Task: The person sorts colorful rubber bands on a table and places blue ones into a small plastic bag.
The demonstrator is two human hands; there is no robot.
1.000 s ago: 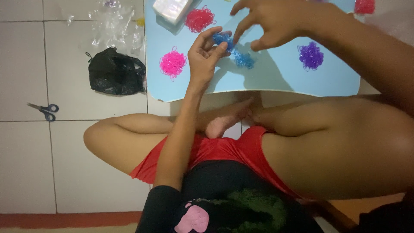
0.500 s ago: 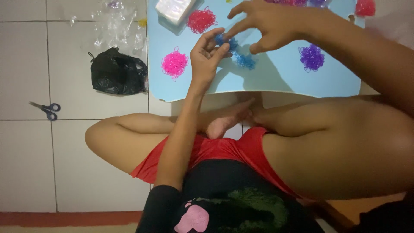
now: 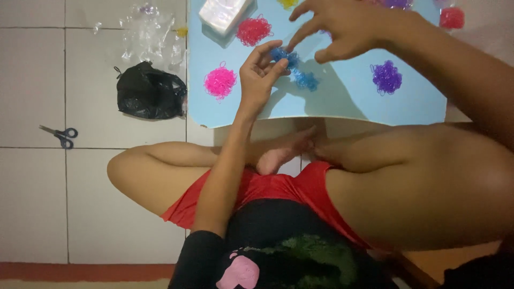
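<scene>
A light blue sheet (image 3: pixel 342 101) lies on the white tiled floor in front of my crossed legs. On it sit small piles of tiny elastic bands: pink (image 3: pixel 220 82), red (image 3: pixel 253 30), blue (image 3: pixel 306 80) and purple (image 3: pixel 386 76). My left hand (image 3: pixel 259 75) pinches a small clump of blue bands (image 3: pixel 279 54) between thumb and fingertips. Just above and to the right hovers my right hand (image 3: pixel 342 27), fingers spread and curled, its fingertips close to that blue clump. Whether it touches the bands I cannot tell.
A white plastic-wrapped packet (image 3: pixel 225 13) lies at the sheet's top left. A black plastic bag (image 3: pixel 149 91) and crumpled clear plastic (image 3: pixel 144 29) lie left of the sheet. Scissors with blue handles (image 3: pixel 60 135) rest on the tiles farther left. A red pile (image 3: pixel 452 17) sits top right.
The view has shifted slightly. My right hand has lifted a little from the blue bands and spread its fingers; my left hand keeps its pinch on the blue clump.
</scene>
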